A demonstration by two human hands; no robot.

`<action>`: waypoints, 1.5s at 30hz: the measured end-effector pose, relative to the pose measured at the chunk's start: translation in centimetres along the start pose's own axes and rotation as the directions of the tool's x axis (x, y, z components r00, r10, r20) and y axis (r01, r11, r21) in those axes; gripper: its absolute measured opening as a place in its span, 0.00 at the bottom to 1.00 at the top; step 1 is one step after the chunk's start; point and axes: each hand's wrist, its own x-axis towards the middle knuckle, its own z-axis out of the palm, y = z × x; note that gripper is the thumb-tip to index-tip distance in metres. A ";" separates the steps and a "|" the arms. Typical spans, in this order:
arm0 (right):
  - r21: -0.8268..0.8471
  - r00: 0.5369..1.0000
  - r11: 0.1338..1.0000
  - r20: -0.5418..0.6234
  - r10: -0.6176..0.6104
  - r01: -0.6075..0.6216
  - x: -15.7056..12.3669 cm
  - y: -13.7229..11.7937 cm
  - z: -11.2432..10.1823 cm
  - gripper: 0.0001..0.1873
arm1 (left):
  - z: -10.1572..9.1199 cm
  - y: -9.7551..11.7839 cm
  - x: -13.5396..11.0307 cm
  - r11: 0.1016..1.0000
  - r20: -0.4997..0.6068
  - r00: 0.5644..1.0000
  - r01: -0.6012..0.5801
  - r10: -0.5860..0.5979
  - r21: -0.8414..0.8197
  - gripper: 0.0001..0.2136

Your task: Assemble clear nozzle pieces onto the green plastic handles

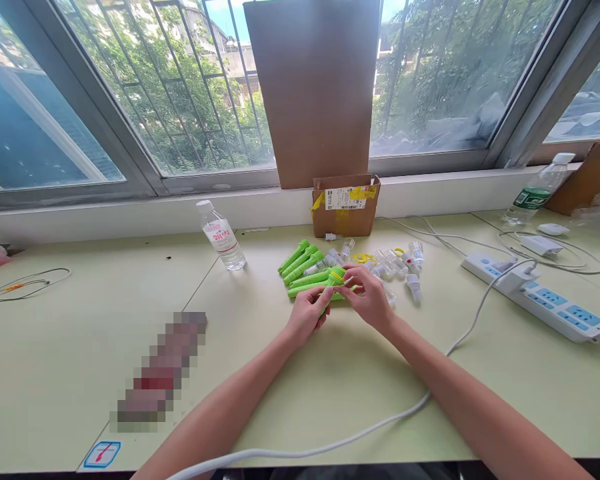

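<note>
My left hand (307, 313) is closed round a green plastic tube (333, 283) with a yellow piece at its top end. My right hand (369, 297) pinches at that same top end with thumb and fingertips. Both hands hover just above the pale green table (80, 347). Right behind them lie several more green tubes (300, 261) in a row. To their right sit several small clear plastic caps (397, 265) and a couple of yellow rings (363, 258).
A small open cardboard box (346, 205) stands by the window sill, with a tall cardboard sheet (314, 90) leaning behind it. A water bottle (221, 235) stands to the left, another bottle (537, 190) far right. A power strip (540, 295) and white cable (460, 337) lie at right.
</note>
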 end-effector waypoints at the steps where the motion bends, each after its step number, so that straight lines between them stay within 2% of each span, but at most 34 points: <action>1: 0.005 1.000 1.000 0.003 0.002 -0.002 0.0 0.0 0.0 0.11 | -0.1 0.1 0.0 1.000 0.006 1.000 0.013 -0.013 -0.020 0.22; 8: 0.041 1.000 0.999 0.011 0.001 -0.001 0.0 -0.3 0.0 0.09 | -0.7 0.0 0.2 0.993 0.091 0.995 0.053 -0.043 -0.108 0.23; 15: 0.041 1.000 0.999 -0.002 0.005 -0.005 -0.2 -0.1 0.1 0.08 | -0.3 -0.2 0.1 0.999 0.095 0.995 0.031 -0.027 -0.037 0.24; 17: 0.021 1.000 1.000 -0.008 -0.012 0.012 -0.2 0.1 0.0 0.08 | 0.1 -0.3 0.0 0.999 0.039 0.999 -0.002 0.000 0.048 0.23; 19: -0.005 0.999 1.000 -0.013 -0.029 0.029 -0.2 0.3 0.0 0.08 | 0.4 -0.4 -0.1 0.980 -0.080 0.994 -0.061 0.078 0.191 0.21; 21: -0.032 0.999 0.999 -0.013 -0.040 0.040 -0.2 0.4 -0.1 0.08 | 0.6 -0.6 -0.1 0.933 -0.189 0.963 -0.121 0.194 0.340 0.20; 23: -0.045 0.999 0.998 -0.006 -0.039 0.039 -0.2 0.3 0.0 0.09 | 0.6 -0.8 -0.2 0.900 -0.222 0.940 -0.153 0.261 0.408 0.21; 25: -0.038 0.999 0.999 -0.002 -0.033 0.033 -0.2 0.1 0.0 0.09 | 0.6 -0.9 -0.2 0.912 -0.200 0.950 -0.148 0.238 0.382 0.22; 30: -0.003 0.999 0.999 0.019 -0.050 0.050 -0.2 -0.8 0.2 0.08 | 0.3 -0.8 -0.1 0.982 -0.118 0.990 -0.056 0.078 0.180 0.25; 38: 0.015 0.999 1.000 0.042 -0.027 0.026 -0.1 -0.9 0.5 0.06 | 0.1 -0.4 0.0 0.999 -0.110 0.993 -0.027 0.031 0.038 0.26; 45: 0.037 0.998 0.998 0.048 -0.043 0.041 0.0 -1.1 0.4 0.06 | -0.6 -0.2 0.3 0.996 -0.018 0.998 0.053 -0.054 -0.065 0.27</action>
